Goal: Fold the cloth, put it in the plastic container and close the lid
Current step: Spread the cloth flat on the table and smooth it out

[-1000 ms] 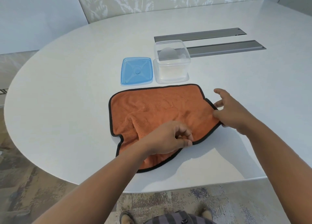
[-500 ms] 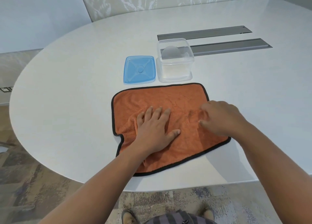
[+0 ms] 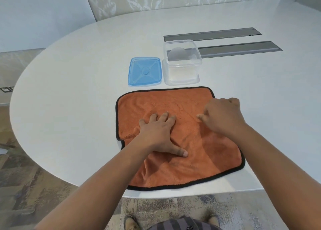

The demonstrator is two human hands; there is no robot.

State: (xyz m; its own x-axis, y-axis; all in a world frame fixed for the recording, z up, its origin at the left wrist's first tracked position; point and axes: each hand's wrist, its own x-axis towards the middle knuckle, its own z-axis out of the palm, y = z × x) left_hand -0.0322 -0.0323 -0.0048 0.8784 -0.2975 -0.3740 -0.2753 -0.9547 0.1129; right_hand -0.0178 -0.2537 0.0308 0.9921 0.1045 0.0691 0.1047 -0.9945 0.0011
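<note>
One clear container (image 3: 182, 63) (nothing inside), left hand (image 3: 157, 134) flat, right hand (image 3: 221, 118) curled on cloth (image 3: 191, 169)

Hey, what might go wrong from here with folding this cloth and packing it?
The orange cloth lies close to the table's near edge, so it may slide off. The clear container looks small for it; a loose fold may keep the blue lid from closing.
</note>
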